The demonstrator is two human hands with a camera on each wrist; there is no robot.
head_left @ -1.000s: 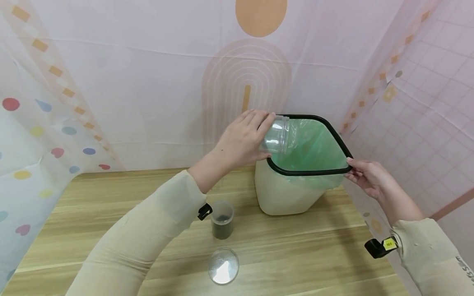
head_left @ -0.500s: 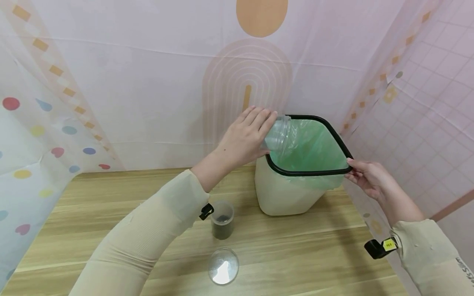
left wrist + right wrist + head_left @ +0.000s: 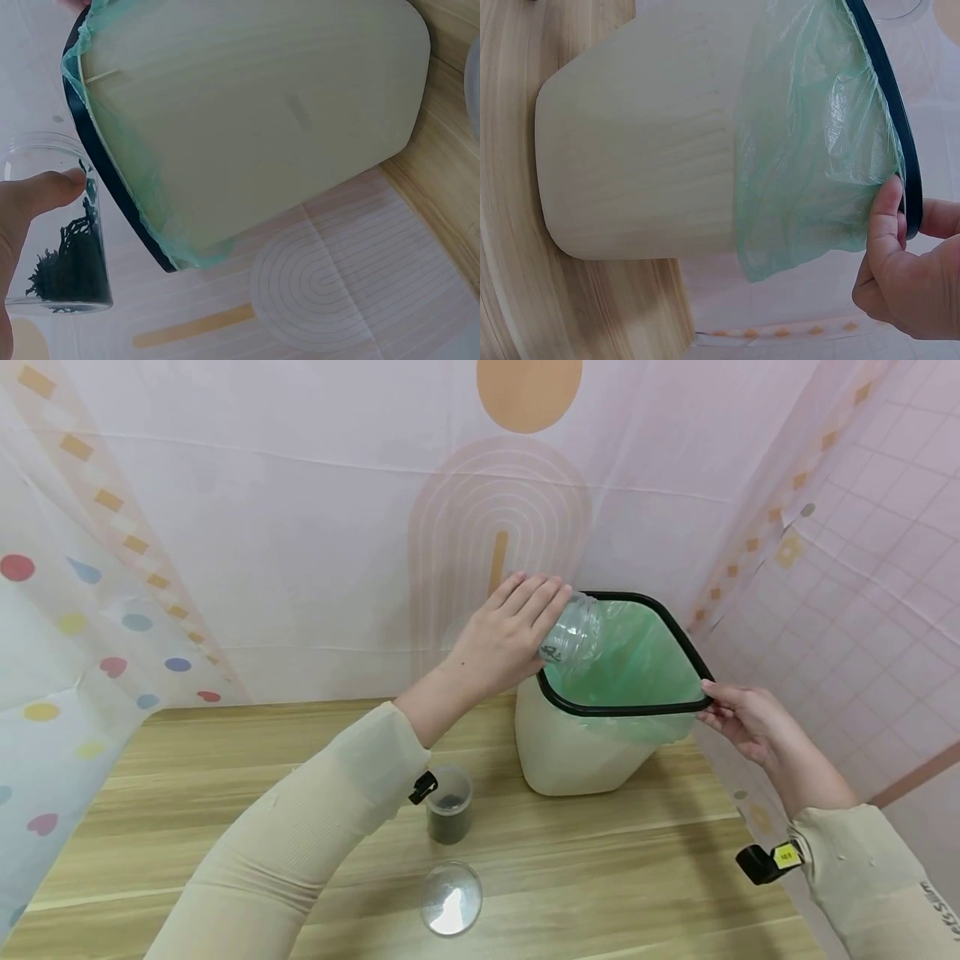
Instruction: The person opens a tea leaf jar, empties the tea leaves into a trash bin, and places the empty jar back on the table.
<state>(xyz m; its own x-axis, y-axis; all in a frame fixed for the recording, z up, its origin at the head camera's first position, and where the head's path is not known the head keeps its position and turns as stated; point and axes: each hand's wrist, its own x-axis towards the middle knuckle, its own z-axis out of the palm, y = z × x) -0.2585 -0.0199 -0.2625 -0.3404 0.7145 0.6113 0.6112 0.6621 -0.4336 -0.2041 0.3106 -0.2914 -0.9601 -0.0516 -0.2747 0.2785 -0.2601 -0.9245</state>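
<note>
My left hand (image 3: 506, 635) grips a clear jar (image 3: 576, 628), tilted with its mouth over the left side of the trash bin (image 3: 570, 756). Dark, shredded dry leaves (image 3: 71, 262) lie inside the jar in the left wrist view, where my thumb lies along its side. The bin is cream, with a black rim (image 3: 630, 711) and a green bag (image 3: 637, 660) lining it. At the bin's right front corner, my right hand (image 3: 750, 718) pinches the rim; in the right wrist view, thumb and fingers (image 3: 886, 217) lie on either side of it.
A second clear container (image 3: 450, 822) with dark contents stands open on the wooden table (image 3: 585, 885), left of the bin. In front of it lies a round clear lid (image 3: 452, 900). Patterned cloth walls (image 3: 315, 568) enclose the table at the back and sides.
My left hand has moved slightly right and tipped the jar further over the bin; dark leaves now show near its mouth in the head view. My right hand stays on the rim.
</note>
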